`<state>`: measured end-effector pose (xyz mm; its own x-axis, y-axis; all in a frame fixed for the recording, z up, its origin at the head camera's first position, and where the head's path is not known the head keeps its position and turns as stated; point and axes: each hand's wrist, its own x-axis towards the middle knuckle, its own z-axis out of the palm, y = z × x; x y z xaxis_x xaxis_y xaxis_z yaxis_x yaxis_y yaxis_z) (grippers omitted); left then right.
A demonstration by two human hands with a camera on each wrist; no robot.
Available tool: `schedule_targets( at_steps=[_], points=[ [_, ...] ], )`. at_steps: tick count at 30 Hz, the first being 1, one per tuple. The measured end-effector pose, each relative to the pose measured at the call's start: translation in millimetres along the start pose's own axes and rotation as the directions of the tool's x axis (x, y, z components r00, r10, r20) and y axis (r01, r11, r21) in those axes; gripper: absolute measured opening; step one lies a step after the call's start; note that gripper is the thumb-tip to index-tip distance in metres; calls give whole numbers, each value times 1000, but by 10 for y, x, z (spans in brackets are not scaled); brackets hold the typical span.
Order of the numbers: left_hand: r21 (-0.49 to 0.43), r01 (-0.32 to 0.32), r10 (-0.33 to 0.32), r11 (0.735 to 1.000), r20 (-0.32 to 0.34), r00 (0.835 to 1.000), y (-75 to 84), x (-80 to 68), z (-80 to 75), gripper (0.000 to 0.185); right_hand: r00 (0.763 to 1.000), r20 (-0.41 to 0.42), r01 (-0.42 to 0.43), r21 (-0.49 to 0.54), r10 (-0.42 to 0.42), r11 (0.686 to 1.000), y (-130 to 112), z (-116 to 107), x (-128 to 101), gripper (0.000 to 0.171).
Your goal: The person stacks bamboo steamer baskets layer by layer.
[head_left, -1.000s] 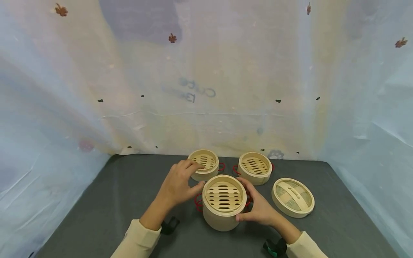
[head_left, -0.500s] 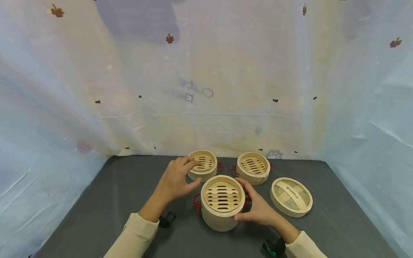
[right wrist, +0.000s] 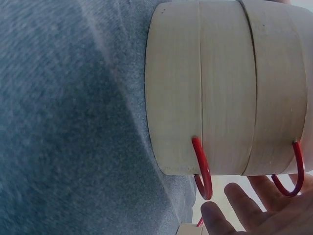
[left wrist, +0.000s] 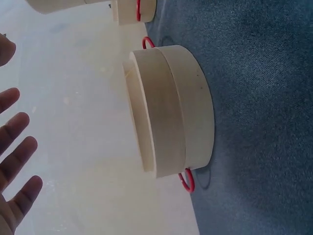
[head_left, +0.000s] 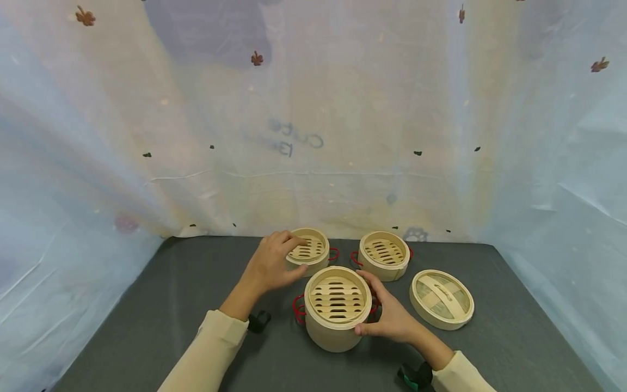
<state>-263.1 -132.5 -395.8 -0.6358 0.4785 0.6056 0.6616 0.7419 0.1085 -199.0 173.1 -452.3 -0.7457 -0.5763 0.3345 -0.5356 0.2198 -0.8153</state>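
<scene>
A stack of two bamboo steamer baskets, with slatted insert and red side handles, stands on the dark mat in front of me. My right hand holds its upper tier from the right, thumb at the front and fingers behind. In the right wrist view, fingertips show beside the red handles. My left hand is raised with fingers spread, and holds nothing. It overlaps the left edge of the back-left steamer basket in the head view. The left wrist view shows this hand's fingers apart from a steamer basket.
Another steamer basket stands at the back right. The woven bamboo lid lies on the mat to the right of my right hand. A pale plastic curtain rises behind the mat's far edge and along both sides.
My left hand has drawn slightly away from the stack, then shifted a little up toward the back-left steamer basket. My right hand keeps its hold and the stack stays in place.
</scene>
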Motion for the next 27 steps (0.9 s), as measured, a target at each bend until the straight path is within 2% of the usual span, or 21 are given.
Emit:
schedule_targets(
  at_steps=[9,16,19,27],
  points=[
    [-55,12,-7,998,95,995,-124,129,203,44,1000,-3,-13,5,13,1000,12,0,-3,100],
    [-115,39,-19,993,171,985,-180,213,329,57,1000,4,-5,4,5,1000,25,-21,4,99],
    [-118,61,-36,991,208,977,-194,219,373,57,1000,0,-7,-8,7,1000,22,-27,0,100],
    [-97,101,-75,990,243,967,-263,156,543,56,1000,2,-10,-28,10,1000,41,-25,2,100]
  ],
)
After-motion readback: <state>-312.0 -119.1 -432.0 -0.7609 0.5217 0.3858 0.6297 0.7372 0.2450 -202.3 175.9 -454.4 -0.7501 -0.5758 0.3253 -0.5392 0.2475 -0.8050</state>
